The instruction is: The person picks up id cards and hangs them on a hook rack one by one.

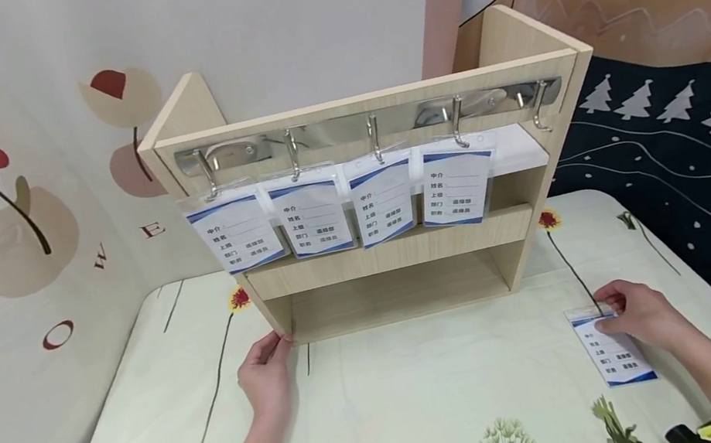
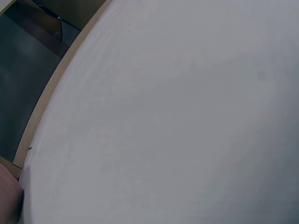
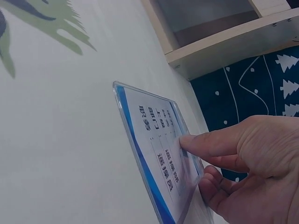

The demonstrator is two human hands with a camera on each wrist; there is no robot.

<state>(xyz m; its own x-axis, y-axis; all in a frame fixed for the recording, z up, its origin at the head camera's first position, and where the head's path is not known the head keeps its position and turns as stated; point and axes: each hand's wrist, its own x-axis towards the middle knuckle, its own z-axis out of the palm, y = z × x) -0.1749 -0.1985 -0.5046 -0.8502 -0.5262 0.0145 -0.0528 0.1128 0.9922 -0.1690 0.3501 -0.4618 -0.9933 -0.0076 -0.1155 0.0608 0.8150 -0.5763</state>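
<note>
My right hand (image 1: pixel 642 314) pinches a clear plastic name badge (image 1: pixel 614 358) near its top end, over the table at the right. In the right wrist view the thumb lies across the face of the badge (image 3: pixel 154 140), with the other fingers behind it; the card is white with blue bands and printed text. At the lower left corner of a pale wooden shelf (image 1: pixel 391 262), my left hand (image 1: pixel 267 377) grips the side panel between thumb and fingers. Several similar badges (image 1: pixel 315 216) hang in a row from metal hooks (image 1: pixel 374 138) on the shelf's front.
A flowered white cloth (image 1: pixel 426 390) covers the table. The metal hook strip (image 1: pixel 330 133) runs along the shelf's upper board, ending in a hook (image 1: pixel 541 106) at the right. Behind stands a pale wall covering (image 1: pixel 307 18), with a dark tree-patterned one (image 1: pixel 688 142) at the right.
</note>
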